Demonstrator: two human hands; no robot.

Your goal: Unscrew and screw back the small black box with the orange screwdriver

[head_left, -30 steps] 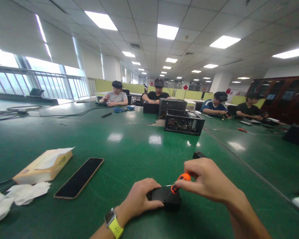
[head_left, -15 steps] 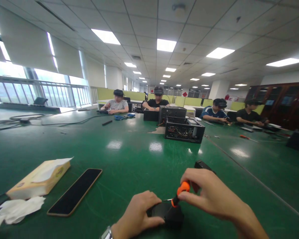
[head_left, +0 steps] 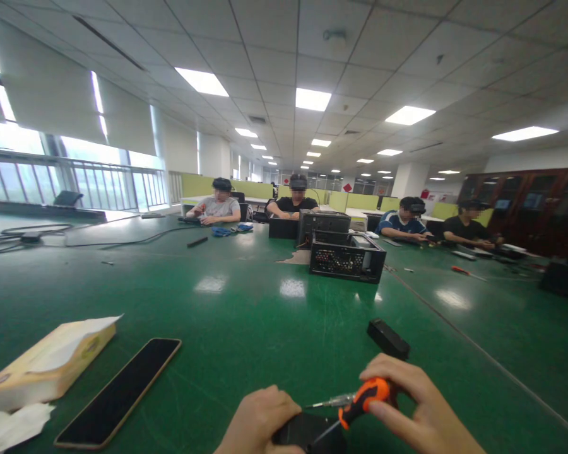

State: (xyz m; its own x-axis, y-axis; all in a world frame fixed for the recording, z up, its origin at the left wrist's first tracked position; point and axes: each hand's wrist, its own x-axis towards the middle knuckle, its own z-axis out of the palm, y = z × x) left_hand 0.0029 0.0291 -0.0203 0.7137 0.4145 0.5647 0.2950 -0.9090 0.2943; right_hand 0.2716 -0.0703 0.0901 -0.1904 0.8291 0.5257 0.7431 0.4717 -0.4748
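Observation:
At the bottom edge, my left hand [head_left: 258,422] is closed on a small black box [head_left: 307,435] that lies on the green table [head_left: 246,315]. My right hand [head_left: 416,410] is wrapped round an orange-handled screwdriver [head_left: 362,400]; its metal shaft points left, just above the box. A second small black block [head_left: 388,338] lies on the table a little beyond my right hand.
A phone [head_left: 120,391] lies face up at the lower left beside a tissue box [head_left: 47,369] and crumpled tissue [head_left: 9,425]. Open computer cases [head_left: 345,255] stand mid-table. Several people sit working at the far side. Cables run along the left.
The view has tilted up, so both hands and the box sit lower in frame. The screwdriver has swung from pointing down at the box to lying nearly level above it.

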